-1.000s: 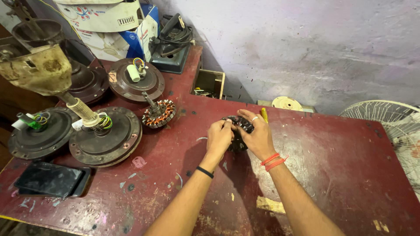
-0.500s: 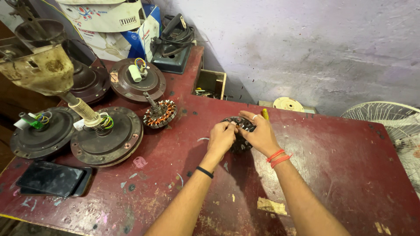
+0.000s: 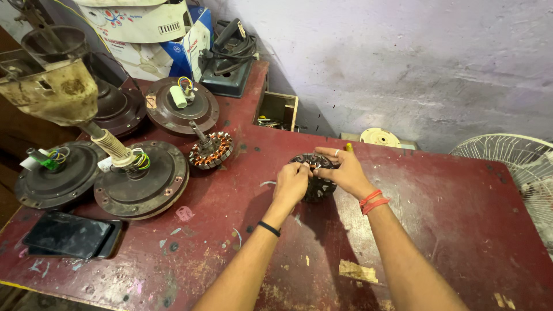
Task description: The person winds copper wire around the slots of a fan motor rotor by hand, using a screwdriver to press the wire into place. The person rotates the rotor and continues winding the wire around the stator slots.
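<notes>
While the red workbench (image 3: 438,219) fills most of the view, its left half is crowded: four dark fan motor housings, the nearest one (image 3: 141,181) carrying a ribbed sleeve and coloured wires, and behind them a rusty cone-shaped canopy (image 3: 49,92).

Cardboard boxes (image 3: 144,29) and an old clothes iron (image 3: 230,57) sit at the back by the wall. A white fan guard (image 3: 507,161) shows at the right edge.

Black phone (image 3: 69,235) lies flat near the front left corner. A copper-wound stator (image 3: 211,151) stands on its shaft, well apart from the hands.

Work piece: a dark, unwound stator core (image 3: 318,179), mid-bench, resting on the surface. Left hand (image 3: 291,185) is pinched narrow at the core's upper rim, fingertips closed on something too small to make out. Right hand (image 3: 344,173) lies curled over the core's right side, steadying it, a ring on one finger.

Risks, as judged: the core could tip or slide if the steadying hand lifts; slot edges may nick fingertips; whatever the left hand pinches could drop and vanish among the paint chips.
</notes>
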